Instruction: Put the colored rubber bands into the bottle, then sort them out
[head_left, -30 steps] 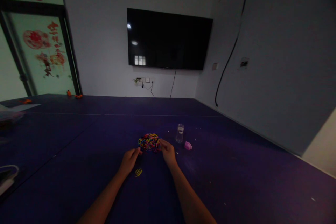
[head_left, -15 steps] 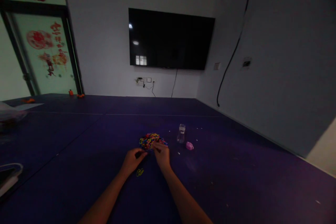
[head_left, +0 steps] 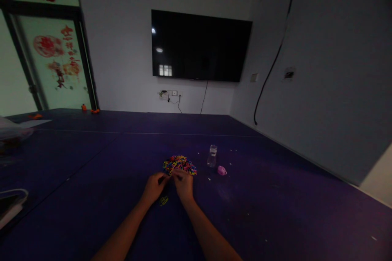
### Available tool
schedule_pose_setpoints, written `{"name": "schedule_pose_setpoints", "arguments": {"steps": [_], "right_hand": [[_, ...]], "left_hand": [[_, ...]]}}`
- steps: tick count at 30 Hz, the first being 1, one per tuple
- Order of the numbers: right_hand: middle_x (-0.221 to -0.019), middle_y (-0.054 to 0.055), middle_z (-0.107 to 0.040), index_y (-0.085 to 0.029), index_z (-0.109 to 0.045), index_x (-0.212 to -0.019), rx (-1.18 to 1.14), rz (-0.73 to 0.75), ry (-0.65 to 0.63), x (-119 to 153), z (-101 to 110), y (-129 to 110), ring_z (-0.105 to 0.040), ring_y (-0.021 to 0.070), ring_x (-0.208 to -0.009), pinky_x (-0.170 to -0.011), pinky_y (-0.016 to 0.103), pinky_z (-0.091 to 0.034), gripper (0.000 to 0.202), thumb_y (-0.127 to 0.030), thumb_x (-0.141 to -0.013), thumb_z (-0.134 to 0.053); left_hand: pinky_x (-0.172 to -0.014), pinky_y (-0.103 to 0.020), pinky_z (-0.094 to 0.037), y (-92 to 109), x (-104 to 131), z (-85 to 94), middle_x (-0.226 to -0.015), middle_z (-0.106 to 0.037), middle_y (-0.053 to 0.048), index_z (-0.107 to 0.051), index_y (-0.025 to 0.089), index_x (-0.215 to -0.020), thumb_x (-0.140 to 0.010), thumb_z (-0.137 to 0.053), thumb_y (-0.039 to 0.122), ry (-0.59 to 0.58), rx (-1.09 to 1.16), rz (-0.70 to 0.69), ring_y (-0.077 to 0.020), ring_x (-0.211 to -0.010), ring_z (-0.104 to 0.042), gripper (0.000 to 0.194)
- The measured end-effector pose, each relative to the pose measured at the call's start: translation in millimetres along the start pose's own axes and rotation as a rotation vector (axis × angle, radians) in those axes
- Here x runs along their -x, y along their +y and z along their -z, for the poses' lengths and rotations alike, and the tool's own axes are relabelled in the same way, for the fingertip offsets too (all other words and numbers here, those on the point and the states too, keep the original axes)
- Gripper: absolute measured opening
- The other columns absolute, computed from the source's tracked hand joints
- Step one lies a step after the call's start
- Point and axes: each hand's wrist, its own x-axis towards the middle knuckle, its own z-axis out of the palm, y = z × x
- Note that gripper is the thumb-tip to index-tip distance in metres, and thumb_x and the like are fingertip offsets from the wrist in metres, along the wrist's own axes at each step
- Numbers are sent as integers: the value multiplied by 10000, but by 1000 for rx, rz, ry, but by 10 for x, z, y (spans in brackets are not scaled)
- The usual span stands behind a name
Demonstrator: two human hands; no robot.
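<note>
A heap of small multicoloured bands (head_left: pixel 180 162), like rubber bands, lies on the purple-blue floor. At its near edge my left hand (head_left: pixel 154 187) is closed in a pinch, thumb against fingers. My right hand (head_left: pixel 183 183) pinches too, close to the left fingertips and overlapping the heap's near side. What either hand holds is too small to make out. Several yellow-green bands (head_left: pixel 163 200) lie in a little group between my forearms. Right of the heap stands a clear bottle (head_left: pixel 212 157), with a small pink object (head_left: pixel 221 170) beside it.
White scraps dot the floor (head_left: pixel 275 212). To the left are a pale plastic bag (head_left: pixel 14 130) and a white-edged object (head_left: pixel 12 212), partly cut off. Orange objects (head_left: pixel 94 111) sit by the glass door. A television (head_left: pixel 200 47) hangs on the wall; a black cable (head_left: pixel 269 73) hangs at right.
My right hand has moved left and slightly nearer, away from the heap and up to my left fingertips. The left hand stays nearly in place.
</note>
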Motion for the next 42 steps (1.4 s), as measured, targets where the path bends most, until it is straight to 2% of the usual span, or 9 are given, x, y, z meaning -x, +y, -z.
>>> {"name": "schedule_pose_setpoints", "arguments": {"steps": [9, 16, 20, 24, 28, 32, 36, 39, 42], "right_hand": [[-811, 55, -717, -216, -723, -734, 121, -87, 130, -47, 139, 134, -661, 208, -781, -737, 318, -515, 243, -194, -766, -483], [-760, 43, -714, -223, -718, -698, 92, -94, 111, -83, 133, 140, -660, 199, -755, -737, 319, -514, 238, -205, -762, -489], [-713, 31, -709, -218, -710, -634, -150, -53, -122, -54, 100, 100, -658, 187, -703, -664, 288, -523, 184, -250, -725, -553], [-625, 8, -683, -194, -714, -638, -300, -92, -430, 87, 55, 72, -613, 141, -557, -529, 224, -478, 124, -282, -645, -627], [-538, -10, -638, -168, -707, -625, -282, -136, -551, 214, 10, 24, -538, 103, -456, -453, 189, -403, 119, -226, -619, -604], [-516, -13, -614, -169, -688, -595, -199, -128, -423, 182, 48, -27, -517, 104, -445, -441, 188, -368, 164, -202, -652, -538], [-509, 11, -609, -183, -667, -578, 14, -124, -98, 51, 255, 3, -548, 142, -488, -480, 218, -381, 299, -253, -758, -439], [-624, 57, -669, -180, -691, -682, 301, -240, 123, -38, 484, 72, -599, 174, -590, -547, 241, -396, 368, -312, -834, -383], [-768, 97, -700, -162, -703, -794, 551, -415, 165, -99, 670, 142, -630, 196, -712, -583, 245, -387, 399, -324, -872, -348]], "left_hand": [[-814, -369, -499, -161, -45, 15, -893, -726, -84, -698, 177, -857, -767, -502, 335, 123, 7, 69, -234, -844, -670, 267], [-924, -364, -467, -206, -77, 0, -1168, -640, -89, -481, 163, -1282, -808, -433, 243, 48, 203, 52, -187, -1041, -618, 484], [-891, -341, -486, -239, -86, 2, -1129, -659, -99, -557, 160, -1188, -790, -475, 283, 98, 232, 66, -191, -991, -638, 424], [-762, -326, -517, -256, -80, 14, -944, -705, -102, -632, 140, -1039, -789, -477, 418, 144, 182, 86, -194, -787, -670, 404], [-571, -298, -506, -217, -60, 13, -859, -704, -92, -627, 129, -1042, -807, -398, 544, 113, 182, 102, -162, -549, -622, 529], [-562, -306, -508, -158, -40, -1, -905, -701, -102, -613, 130, -1082, -808, -363, 596, 50, 212, 92, -164, -538, -625, 596], [-774, -360, -511, -141, -44, -16, -1055, -673, -128, -598, 136, -1108, -808, -370, 606, -3, 282, 77, -217, -801, -671, 602], [-885, -379, -463, -149, -58, -25, -1108, -652, -134, -605, 139, -1092, -805, -379, 612, 18, 295, 68, -245, -1010, -616, 598], [-854, -384, -469, -149, -55, -27, -1095, -653, -132, -600, 144, -1099, -805, -371, 628, 42, 294, 68, -248, -978, -620, 611]]}}
